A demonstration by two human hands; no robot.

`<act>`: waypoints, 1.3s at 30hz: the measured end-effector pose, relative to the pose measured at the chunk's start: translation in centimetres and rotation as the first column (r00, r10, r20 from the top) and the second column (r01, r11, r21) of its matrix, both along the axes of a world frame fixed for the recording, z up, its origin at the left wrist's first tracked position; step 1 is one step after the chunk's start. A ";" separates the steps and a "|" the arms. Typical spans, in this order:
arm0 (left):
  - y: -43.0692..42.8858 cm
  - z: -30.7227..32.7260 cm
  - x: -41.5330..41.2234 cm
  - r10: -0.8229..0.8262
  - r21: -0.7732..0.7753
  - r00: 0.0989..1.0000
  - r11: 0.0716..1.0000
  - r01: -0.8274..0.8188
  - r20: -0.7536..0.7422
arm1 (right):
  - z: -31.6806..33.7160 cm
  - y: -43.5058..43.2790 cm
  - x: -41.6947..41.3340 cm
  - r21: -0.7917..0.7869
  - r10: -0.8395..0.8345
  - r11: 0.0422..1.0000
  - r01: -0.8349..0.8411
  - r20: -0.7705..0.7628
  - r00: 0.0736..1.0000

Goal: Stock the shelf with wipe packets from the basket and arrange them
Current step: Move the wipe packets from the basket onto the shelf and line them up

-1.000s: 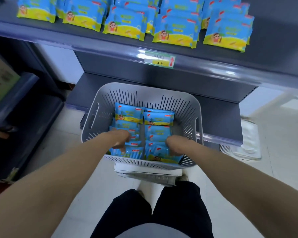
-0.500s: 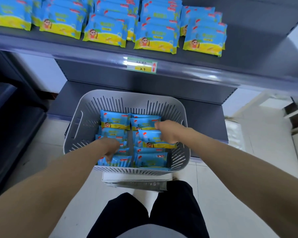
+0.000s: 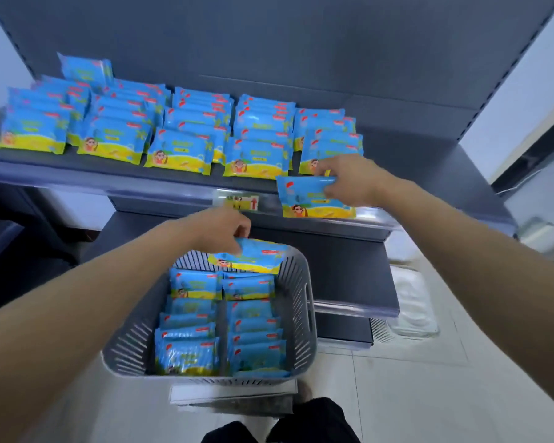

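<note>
- Right hand: thumb and fingers pinch the right end of the upper packet.
- Upper packet: blue and yellow, printed face toward the camera, held across the front edge of the shelf, just in front of the rightmost stack. Whether it touches the edge cannot be told.
- Left hand: fingers curled over the left end of the lower packet, gripping it.
- Lower packet: held roughly level over the far end of the basket, clear of the packets beneath it.
- Basket: grey, slotted walls, standing in front of the shelving, below the shelf.
- Basket packets: two columns side by side, each packet overlapping the next.
- Shelf packets: five columns running front to back, overlapped like tiles. One packet at the back left stands higher than the rest.
- Price label: fixed to the shelf's front strip, between the two hands.
- Lower shelf: dark, behind and to the right of the basket.
- Floor: pale tiles.
</note>
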State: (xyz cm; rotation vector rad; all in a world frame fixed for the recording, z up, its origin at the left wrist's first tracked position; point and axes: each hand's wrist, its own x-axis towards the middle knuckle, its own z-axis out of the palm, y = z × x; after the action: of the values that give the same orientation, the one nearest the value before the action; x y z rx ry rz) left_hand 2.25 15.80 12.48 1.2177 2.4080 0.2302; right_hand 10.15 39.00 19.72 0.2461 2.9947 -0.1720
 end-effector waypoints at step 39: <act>22.3 3.3 -9.0 0.157 0.087 0.912 0.987 -0.134 -0.378 | -0.1 15.9 -9.8 0.003 -0.060 0.998 0.065 -0.354 0.933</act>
State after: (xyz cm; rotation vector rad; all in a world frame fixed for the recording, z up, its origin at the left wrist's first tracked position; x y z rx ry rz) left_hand -6.80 38.08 15.75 1.1996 2.8552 0.1149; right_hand 0.39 54.94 19.58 0.3471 3.3493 -0.2228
